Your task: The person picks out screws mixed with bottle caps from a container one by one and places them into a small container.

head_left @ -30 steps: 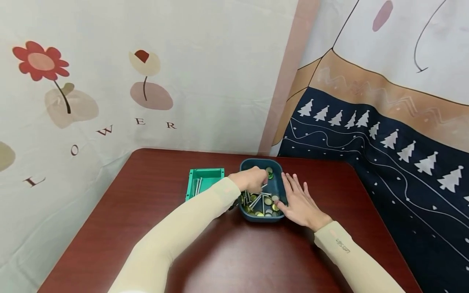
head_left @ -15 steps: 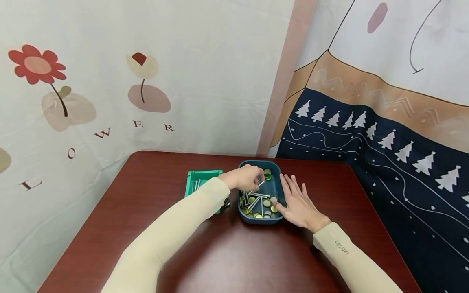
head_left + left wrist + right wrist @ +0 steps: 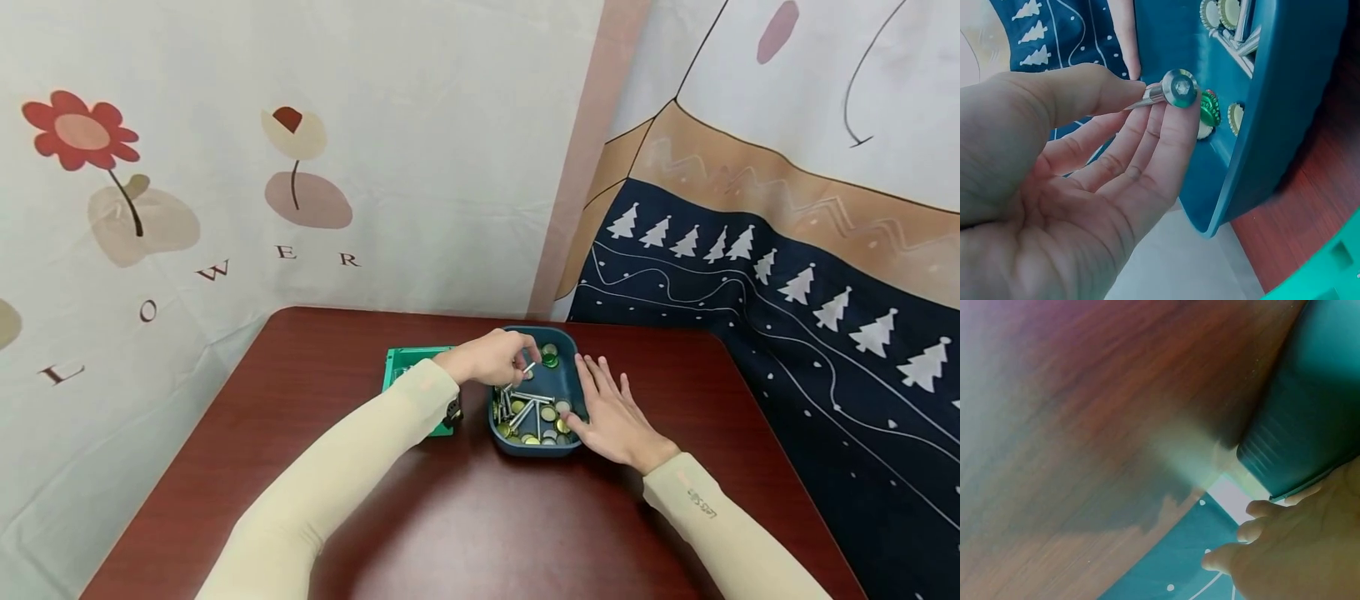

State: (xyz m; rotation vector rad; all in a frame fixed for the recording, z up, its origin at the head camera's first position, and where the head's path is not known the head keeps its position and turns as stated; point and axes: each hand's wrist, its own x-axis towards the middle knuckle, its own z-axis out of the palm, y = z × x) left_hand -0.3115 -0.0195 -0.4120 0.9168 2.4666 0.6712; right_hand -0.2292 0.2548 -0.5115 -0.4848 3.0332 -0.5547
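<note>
Fingers of the left hand pinched a bolt over the tub, right of centre, head view; its axis slanted upper right; the right hand, fingers straight, lay farther off.

Bolts and bottle caps lie in the container, the tray to its left, the right hand at its right, the left hand above it.

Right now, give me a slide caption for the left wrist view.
Left hand pinches a bolt over a blue bin with bottle caps.
</note>
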